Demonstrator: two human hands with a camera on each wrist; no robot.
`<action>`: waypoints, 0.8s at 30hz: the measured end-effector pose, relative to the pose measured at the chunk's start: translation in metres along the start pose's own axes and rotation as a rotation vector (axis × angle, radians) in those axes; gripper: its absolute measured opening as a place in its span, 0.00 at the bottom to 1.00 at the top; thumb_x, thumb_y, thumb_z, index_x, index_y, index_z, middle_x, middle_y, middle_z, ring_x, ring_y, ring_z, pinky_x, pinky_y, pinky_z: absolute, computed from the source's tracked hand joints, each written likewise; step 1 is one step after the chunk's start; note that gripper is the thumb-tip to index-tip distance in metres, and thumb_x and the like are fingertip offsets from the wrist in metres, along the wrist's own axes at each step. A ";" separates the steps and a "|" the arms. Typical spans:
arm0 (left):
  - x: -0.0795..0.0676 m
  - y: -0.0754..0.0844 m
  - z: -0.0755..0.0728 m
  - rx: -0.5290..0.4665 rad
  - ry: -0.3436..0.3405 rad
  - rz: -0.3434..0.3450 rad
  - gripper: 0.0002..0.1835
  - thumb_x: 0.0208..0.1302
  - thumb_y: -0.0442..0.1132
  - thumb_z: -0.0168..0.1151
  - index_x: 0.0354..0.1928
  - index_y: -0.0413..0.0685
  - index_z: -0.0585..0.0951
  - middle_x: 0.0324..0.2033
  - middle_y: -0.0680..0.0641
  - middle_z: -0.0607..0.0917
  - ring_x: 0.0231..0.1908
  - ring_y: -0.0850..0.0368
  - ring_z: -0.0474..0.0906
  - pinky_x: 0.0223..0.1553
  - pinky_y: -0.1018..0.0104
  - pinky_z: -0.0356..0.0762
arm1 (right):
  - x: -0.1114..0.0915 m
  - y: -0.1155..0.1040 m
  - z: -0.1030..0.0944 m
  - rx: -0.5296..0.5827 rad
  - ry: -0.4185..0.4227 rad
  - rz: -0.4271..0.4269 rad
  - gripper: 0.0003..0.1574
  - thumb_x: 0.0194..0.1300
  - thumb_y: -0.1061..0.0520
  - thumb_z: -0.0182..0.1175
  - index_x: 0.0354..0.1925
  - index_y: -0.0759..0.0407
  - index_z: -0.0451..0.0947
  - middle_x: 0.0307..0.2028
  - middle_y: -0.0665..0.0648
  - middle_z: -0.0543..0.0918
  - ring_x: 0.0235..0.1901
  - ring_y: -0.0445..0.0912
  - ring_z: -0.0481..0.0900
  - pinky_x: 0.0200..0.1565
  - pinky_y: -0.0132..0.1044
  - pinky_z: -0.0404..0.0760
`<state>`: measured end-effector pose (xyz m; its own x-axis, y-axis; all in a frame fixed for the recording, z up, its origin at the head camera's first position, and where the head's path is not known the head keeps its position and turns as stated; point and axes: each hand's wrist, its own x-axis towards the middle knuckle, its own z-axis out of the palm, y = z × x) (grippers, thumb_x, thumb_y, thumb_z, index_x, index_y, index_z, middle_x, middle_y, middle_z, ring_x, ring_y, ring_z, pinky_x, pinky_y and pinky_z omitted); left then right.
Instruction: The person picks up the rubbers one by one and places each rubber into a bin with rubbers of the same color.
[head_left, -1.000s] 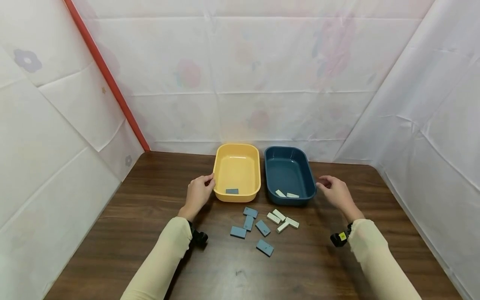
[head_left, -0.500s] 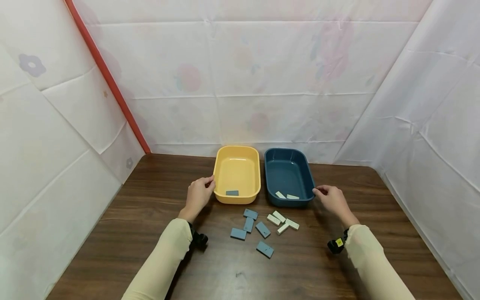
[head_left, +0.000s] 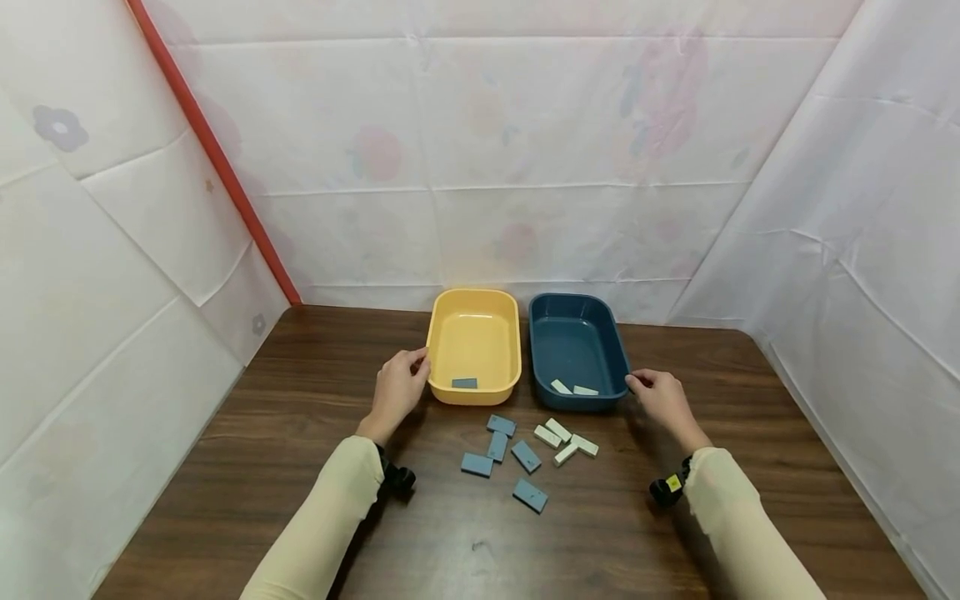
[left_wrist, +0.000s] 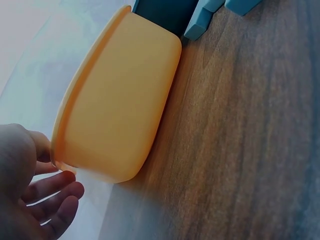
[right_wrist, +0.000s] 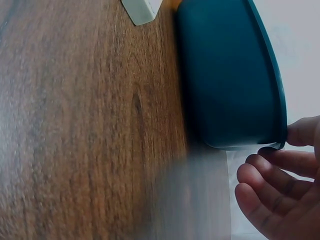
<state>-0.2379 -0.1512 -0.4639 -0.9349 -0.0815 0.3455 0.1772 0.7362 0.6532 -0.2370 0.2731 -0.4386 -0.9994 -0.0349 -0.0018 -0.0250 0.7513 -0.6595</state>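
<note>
My left hand (head_left: 397, 389) pinches the left rim of a yellow plastic bin (head_left: 475, 397) between thumb and fingers. In the left wrist view, the thumb and index finger of that hand (left_wrist: 37, 185) meet at the rim of the yellow bin (left_wrist: 115, 100), with the other fingers loosely bent below. On the other side, my right hand (head_left: 663, 402) pinches the right rim of a dark blue bin (head_left: 581, 403). The right wrist view has its thumb and index finger at the blue bin's (right_wrist: 230, 75) corner. One grey-blue block (head_left: 464, 383) lies in the yellow bin; two whitish blocks (head_left: 586, 391) lie in the blue one.
In front of the bins, several grey-blue blocks (head_left: 530, 496) and several whitish blocks (head_left: 557, 430) are scattered on the brown wooden table (head_left: 480, 567). White patterned sheets (head_left: 480, 167) hang behind and at both sides, with a red strip (head_left: 210, 150) at the left.
My right hand has moved left and closed its fingertips on the blue bin's rim; that bin's right side has shifted slightly left. The left hand keeps its hold on the yellow bin.
</note>
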 end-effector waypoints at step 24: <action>-0.012 0.018 -0.008 -0.003 0.028 0.123 0.12 0.63 0.33 0.62 0.48 0.43 0.86 0.48 0.42 0.84 0.43 0.46 0.76 0.42 0.52 0.74 | 0.002 0.002 0.004 -0.022 -0.014 0.006 0.25 0.76 0.55 0.46 0.56 0.74 0.75 0.37 0.68 0.85 0.31 0.47 0.80 0.35 0.41 0.78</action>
<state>-0.2211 -0.1424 -0.4514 -0.8972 -0.0093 0.4415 0.2909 0.7397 0.6068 -0.2385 0.2720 -0.4435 -0.9991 -0.0395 -0.0160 -0.0200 0.7656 -0.6429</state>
